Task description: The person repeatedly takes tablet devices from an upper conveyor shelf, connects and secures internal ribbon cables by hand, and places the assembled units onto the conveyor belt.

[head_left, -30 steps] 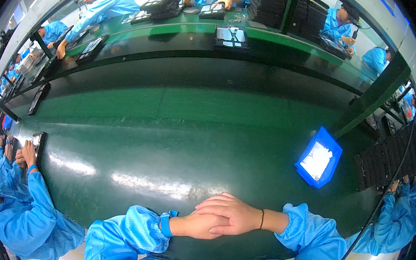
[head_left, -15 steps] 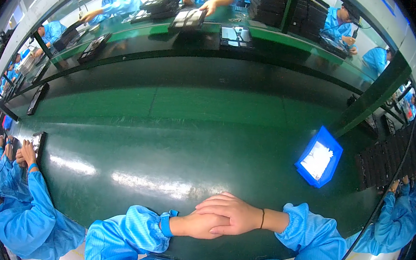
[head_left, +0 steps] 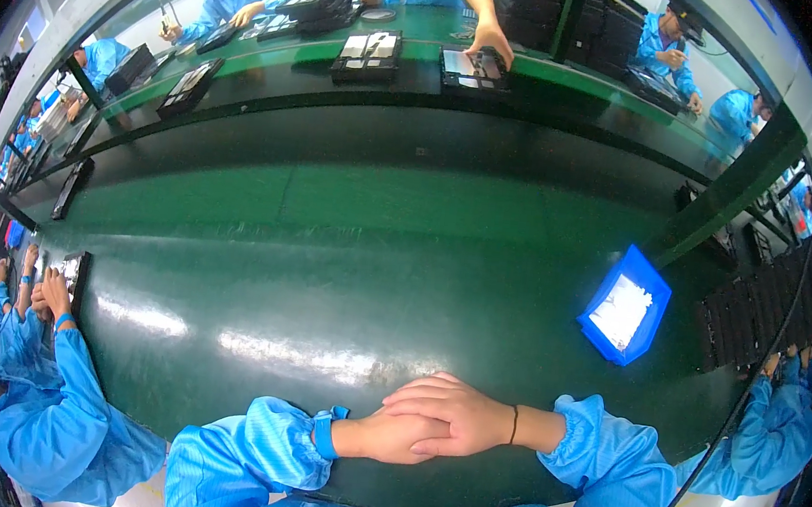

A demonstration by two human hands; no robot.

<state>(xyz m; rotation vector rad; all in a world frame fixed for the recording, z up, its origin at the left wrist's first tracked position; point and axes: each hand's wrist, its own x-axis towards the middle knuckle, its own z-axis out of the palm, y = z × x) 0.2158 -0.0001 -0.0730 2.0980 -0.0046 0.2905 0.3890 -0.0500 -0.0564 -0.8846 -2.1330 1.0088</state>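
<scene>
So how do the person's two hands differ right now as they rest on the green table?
The right hand lies on top, fingers spread flat over the left hand, which sits underneath and is mostly covered. The right wrist carries a thin dark band; the left wrist has a blue cuff strap. Both hands are bare, hold nothing, come out of light blue sleeves and rest near the front edge of the glossy green table.

Right hand (head_left: 449,416) rests on left hand (head_left: 388,440)
</scene>
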